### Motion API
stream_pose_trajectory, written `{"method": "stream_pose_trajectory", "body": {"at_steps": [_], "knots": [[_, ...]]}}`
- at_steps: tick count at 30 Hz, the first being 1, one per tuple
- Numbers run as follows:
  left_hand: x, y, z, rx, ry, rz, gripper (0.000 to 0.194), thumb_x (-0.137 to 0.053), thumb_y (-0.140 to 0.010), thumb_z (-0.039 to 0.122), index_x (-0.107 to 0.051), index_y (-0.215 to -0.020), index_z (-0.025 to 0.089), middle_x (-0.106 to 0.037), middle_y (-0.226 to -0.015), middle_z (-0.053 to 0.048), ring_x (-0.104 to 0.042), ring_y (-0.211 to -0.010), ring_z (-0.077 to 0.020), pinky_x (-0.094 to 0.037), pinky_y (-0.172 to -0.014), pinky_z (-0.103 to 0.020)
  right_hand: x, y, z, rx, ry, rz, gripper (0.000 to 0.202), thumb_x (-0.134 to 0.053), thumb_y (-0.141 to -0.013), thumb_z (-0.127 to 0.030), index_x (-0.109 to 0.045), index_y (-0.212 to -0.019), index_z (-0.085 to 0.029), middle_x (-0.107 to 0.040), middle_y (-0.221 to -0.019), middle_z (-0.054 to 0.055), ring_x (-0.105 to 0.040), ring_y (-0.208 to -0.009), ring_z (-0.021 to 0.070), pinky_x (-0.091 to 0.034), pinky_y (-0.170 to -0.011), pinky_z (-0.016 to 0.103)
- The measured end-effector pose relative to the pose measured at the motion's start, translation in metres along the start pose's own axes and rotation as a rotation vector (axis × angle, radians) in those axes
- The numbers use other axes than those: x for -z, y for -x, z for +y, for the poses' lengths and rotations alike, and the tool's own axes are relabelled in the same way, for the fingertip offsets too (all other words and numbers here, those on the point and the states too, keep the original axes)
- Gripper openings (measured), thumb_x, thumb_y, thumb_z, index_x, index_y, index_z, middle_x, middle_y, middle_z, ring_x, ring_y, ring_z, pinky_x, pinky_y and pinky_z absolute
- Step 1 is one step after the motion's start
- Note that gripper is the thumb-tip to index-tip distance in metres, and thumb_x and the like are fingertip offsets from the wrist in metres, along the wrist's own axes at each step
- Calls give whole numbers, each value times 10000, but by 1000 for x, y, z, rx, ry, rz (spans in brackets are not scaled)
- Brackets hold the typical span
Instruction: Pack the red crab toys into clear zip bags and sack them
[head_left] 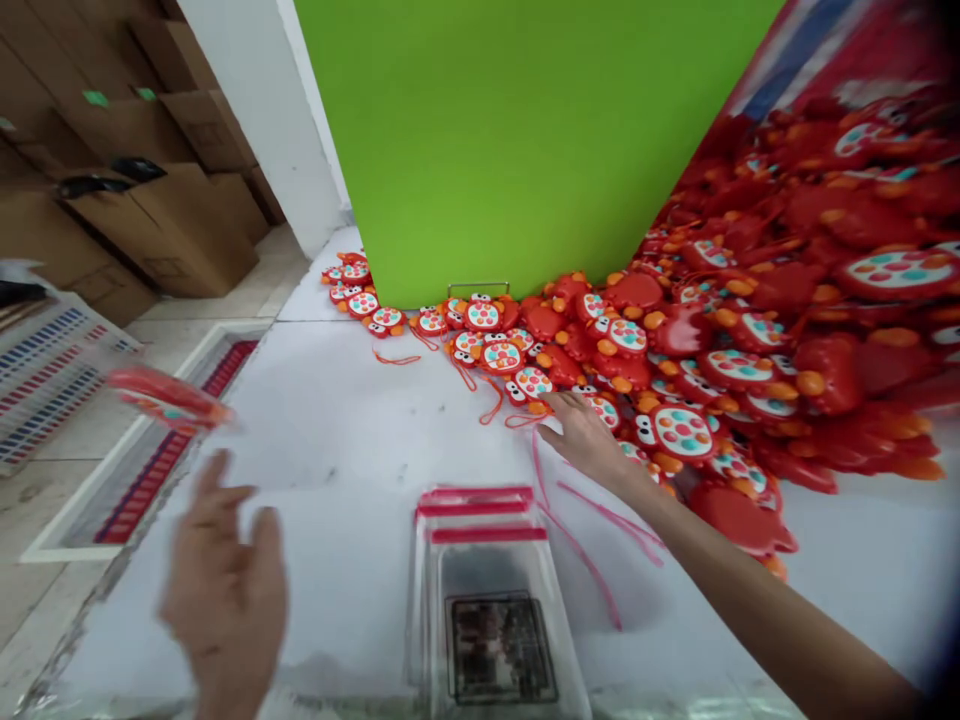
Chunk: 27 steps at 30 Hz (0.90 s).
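Observation:
My left hand (225,590), blurred, is at the left over the table edge with its fingers apart. Just beyond its fingertips a red toy in clear wrapping (169,400) hangs in the air, apart from the hand. My right hand (581,435) is at the near edge of a pile of toys. Its fingers and thumb close around the orange foot of a red crab toy (532,383) with big eyes and a white, dotted belly. A stack of clear plastic bags (487,570) with pink-red seal strips lies in front of me.
A heap of red crab toys (750,360) fills the right side. Pink strips (585,560) lie beside the bags. A green panel (510,150) stands behind the white table (337,430). At the left are a basket with red lattice (150,480), a white crate (52,370) and cardboard boxes (165,230).

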<state>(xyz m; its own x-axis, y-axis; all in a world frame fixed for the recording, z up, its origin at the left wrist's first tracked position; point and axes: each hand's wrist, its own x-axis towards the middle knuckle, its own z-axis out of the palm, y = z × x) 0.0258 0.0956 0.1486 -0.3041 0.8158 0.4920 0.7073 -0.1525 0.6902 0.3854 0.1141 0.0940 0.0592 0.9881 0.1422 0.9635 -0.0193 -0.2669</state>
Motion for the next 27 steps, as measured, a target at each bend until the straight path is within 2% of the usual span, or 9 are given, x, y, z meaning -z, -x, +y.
{"method": "stream_pose_trajectory", "body": {"at_steps": [3,6,9,13,16,19,22,25,27], "knots": [[-25,37,1,-25,102,-453,225,-504,-807,347,-557,-993,233,-593,-1220,-77,-539,-1147,-255,-436,-954,-403,-9,-53,-8,-27,11,40,526,-540,-798,-258,-410,-1285,-107,-520,-1257,192,-414,-1191,341,-374,-941,468],[-47,75,2,92,231,-719,215,-486,-827,363,-590,-964,235,-683,-1031,-53,-635,-975,-223,-507,-822,-311,-22,-95,-14,-41,-14,65,662,-604,-761,-267,-333,-1341,-100,-373,-1383,230,-276,-1278,390,-266,-999,542],[-59,98,2,174,357,-814,207,-457,-843,371,-601,-876,226,-692,-822,-22,-658,-794,-188,-514,-729,-252,-32,-118,-17,-42,-96,62,672,-646,-719,-198,-362,-1322,-112,-339,-1402,236,-236,-1296,409,-208,-1013,580],[-72,118,-3,94,373,-756,177,-435,-851,305,-592,-833,225,-675,-750,-14,-647,-712,-163,-511,-684,-226,-30,-124,-16,-98,-294,56,541,-593,-753,-210,-419,-1253,-103,-465,-1294,239,-364,-1233,391,-314,-967,555],[-85,136,-6,-241,287,-643,200,-397,-835,196,-589,-889,210,-679,-853,-65,-645,-791,-192,-532,-710,-279,-20,-109,-19,-177,-505,28,488,-512,-804,-286,-383,-1243,-117,-578,-1153,197,-547,-1062,324,-458,-849,487],[-98,156,-6,-552,92,-498,275,-388,-805,125,-582,-996,167,-663,-973,-126,-617,-915,-259,-533,-755,-387,-12,-75,-30,-212,-730,-64,360,-429,-839,-321,-421,-1160,-157,-648,-1033,132,-646,-873,238,-549,-680,374],[-104,170,-3,-633,-71,-500,337,-391,-802,88,-542,-1102,118,-644,-996,-144,-597,-912,-269,-517,-750,-416,-9,-31,-43,-265,-1037,-197,273,-479,-813,-343,-503,-1037,-189,-674,-975,93,-664,-822,208,-563,-639,336],[-102,170,1,-613,-140,-605,362,-402,-804,65,-513,-1147,107,-612,-1001,-133,-563,-936,-258,-487,-800,-430,-9,9,-55,-411,-1489,-368,322,-627,-736,-328,-550,-1024,-206,-679,-973,72,-662,-833,205,-560,-664,335],[-99,164,5,-600,-153,-705,282,-429,-803,73,-555,-1050,127,-601,-931,-102,-549,-879,-246,-484,-771,-424,-9,30,-60,-485,-1638,-439,366,-675,-712,-304,-562,-1046,-206,-674,-997,68,-656,-860,208,-555,-694,342]]}}
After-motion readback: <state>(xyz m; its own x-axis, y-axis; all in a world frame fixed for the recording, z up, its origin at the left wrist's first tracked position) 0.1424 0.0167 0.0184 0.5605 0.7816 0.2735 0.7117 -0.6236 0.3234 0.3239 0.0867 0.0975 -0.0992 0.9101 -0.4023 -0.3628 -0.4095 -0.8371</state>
